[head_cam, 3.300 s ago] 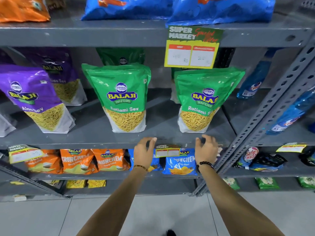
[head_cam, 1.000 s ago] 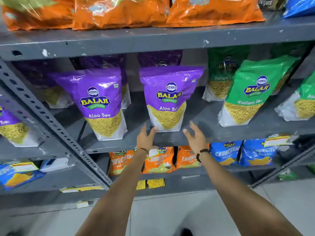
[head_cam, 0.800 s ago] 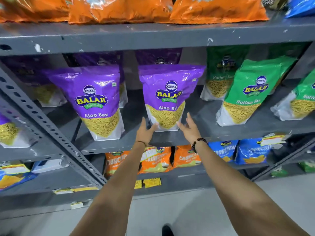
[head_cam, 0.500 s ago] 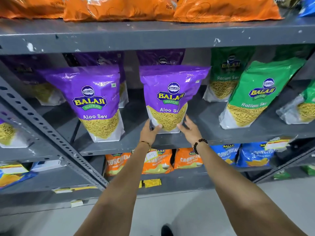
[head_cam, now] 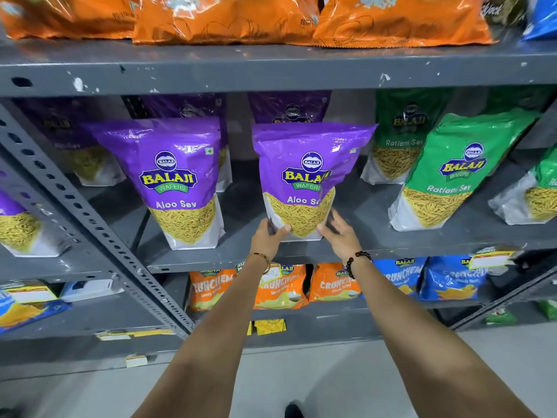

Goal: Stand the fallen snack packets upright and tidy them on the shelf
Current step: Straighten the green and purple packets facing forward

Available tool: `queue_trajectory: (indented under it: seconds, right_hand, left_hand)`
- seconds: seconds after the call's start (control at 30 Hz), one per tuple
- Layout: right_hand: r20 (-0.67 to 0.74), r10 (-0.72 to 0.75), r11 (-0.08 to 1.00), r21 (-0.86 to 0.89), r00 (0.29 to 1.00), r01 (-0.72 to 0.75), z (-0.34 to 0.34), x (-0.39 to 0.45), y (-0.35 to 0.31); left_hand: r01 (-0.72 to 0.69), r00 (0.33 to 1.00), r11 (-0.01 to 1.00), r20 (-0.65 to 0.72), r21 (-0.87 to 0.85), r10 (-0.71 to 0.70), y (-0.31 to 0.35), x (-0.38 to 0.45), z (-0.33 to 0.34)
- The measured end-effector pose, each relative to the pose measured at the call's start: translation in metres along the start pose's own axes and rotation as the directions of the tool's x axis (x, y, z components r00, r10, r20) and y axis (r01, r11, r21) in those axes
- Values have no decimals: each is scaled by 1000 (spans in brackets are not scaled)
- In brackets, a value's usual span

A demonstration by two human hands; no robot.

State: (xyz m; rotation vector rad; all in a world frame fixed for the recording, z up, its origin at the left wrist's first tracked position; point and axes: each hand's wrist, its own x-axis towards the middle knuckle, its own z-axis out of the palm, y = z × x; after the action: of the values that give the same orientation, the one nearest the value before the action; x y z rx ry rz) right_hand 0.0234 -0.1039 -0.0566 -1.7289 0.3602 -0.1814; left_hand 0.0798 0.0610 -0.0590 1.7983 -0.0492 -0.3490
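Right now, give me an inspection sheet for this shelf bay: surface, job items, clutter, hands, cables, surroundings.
Surface: grey metal shelf, paint chipped on the shelf edge above.
Job's things: purple Aloo Sev packet upright, held at its base; second purple packet upright beside it; green Ratlami Sev packet leaning.
Clutter: price tag askew on the shelf edge.
Hands: left hand grips the packet's lower left corner; right hand open at its lower right side, contact unclear.
Cables: nothing seen.
Surroundings: orange bags above; orange and blue Crunchem packets below; slotted upright at left.
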Motion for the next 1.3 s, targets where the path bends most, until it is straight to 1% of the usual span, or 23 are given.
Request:
queue_trajectory:
  seconds: [0.1,0.17,0.2,0.27,0.33,0.43,0.5,0.6,0.7,0.87,1.07,1.3]
  right_hand:
    - [-144,139,990,18,980,-138,5,-4,5]
    - [-207,143,989,8,968,-145,12,-9,12]
    - [-228,131,991,3,965,-134,16,-11,15]
    - [-259,113,993,-16,959,-121,25,-14,19]
    - [-271,112,992,-28,956,-124,31,-15,22]
    - [-265,105,991,-48,958,-122,34,-15,24]
    - [-259,105,991,-59,960,-124,33,-14,24]
    - [-255,120,988,-59,959,-139,30,-12,24]
    - [-231,125,987,-74,965,-145,27,-11,24]
    - [-209,138,986,-60,968,-154,25,-11,22]
    - [-208,142,982,-91,968,-164,24,-13,20]
    - [-194,163,980,-79,967,-181,22,-15,17]
  left_hand:
    - [20,999,996,-40,92,-16,-3,-5,-6]
    - [22,992,989,-123,145,-4,-9,-13,-15]
    - [20,982,984,-190,177,14,-14,-20,-20]
    - [41,930,979,-365,201,36,-27,-34,-32]
    - [51,851,991,-524,127,23,-38,-48,-46]
    - [53,749,998,-662,34,-17,-48,-51,-74]
    - [87,731,996,-681,27,-46,-48,-43,-93]
    - [117,755,992,-654,51,-56,-44,-26,-114]
    - [146,769,985,-637,91,-55,-40,-15,-119]
    - [207,738,967,-672,145,-57,-40,-5,-115]
    - [213,706,966,-706,146,-49,-41,0,-113]
    - [217,706,963,-707,158,-43,-39,-2,-113]
